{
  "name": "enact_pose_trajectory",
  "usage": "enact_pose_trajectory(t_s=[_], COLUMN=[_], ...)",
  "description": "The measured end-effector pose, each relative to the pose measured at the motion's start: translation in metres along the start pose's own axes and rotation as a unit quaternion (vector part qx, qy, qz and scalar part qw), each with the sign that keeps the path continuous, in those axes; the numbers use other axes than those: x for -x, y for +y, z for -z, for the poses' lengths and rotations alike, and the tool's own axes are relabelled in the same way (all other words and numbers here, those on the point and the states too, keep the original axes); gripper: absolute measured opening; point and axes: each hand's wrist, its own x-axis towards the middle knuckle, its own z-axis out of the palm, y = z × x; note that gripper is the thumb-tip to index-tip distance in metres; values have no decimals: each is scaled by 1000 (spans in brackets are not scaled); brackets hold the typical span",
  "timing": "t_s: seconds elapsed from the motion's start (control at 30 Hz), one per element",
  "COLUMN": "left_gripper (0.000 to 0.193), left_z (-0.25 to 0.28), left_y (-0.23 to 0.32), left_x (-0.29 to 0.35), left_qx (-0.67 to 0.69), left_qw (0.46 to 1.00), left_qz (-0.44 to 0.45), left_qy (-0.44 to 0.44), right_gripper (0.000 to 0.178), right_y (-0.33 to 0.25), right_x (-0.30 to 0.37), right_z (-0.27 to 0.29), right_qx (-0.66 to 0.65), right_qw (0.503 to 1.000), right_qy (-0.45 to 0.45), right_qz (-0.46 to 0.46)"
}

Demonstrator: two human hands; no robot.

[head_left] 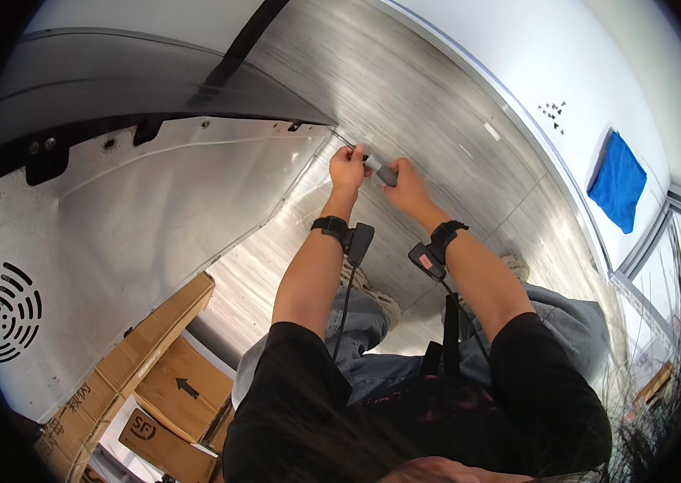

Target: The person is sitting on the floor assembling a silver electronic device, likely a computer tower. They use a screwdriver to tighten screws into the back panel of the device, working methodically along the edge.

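Observation:
A screwdriver [385,173] with a grey handle points up and left at the far corner of a large silver metal panel [179,185]. My right hand [409,190] is closed round the handle's back end. My left hand [346,171] is closed around the front of the tool, near its thin shaft. The tip reaches the panel's corner edge; whether it sits in a screw there is too small to tell. Along the panel's upper edge run several holes and dark notches, and a round vent [4,310] is cut into its near left part.
Cardboard boxes [183,378] stand at the lower left beside the panel. On the white surface to the right lie a blue cloth [620,181] and several small dark screws [553,115]. A small white strip [491,130] lies on the grey wood-look floor [437,97]. Each wrist has a strapped, cabled device.

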Motion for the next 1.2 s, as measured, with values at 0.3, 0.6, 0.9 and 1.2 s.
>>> enact_pose_trajectory(t_s=[0.3,0.6,0.9,1.2], left_gripper=[20,27,29,28], left_z=[2,-9,1,2], left_y=[0,-1,-10,-17], left_x=[0,6,2,0], left_qx=[55,-101,0,14], left_qw=[998,993,994,995], left_qz=[31,35,44,28], left_qy=[-10,-56,-98,-91], right_gripper=[45,42,45,45], right_y=[9,2,13,1], right_x=[-15,-10,-26,-20], right_z=[-15,-14,-12,-11], right_qx=[57,132,170,106], right_qw=[997,991,981,992], right_qy=[-37,6,-76,-67], right_qz=[28,29,55,3])
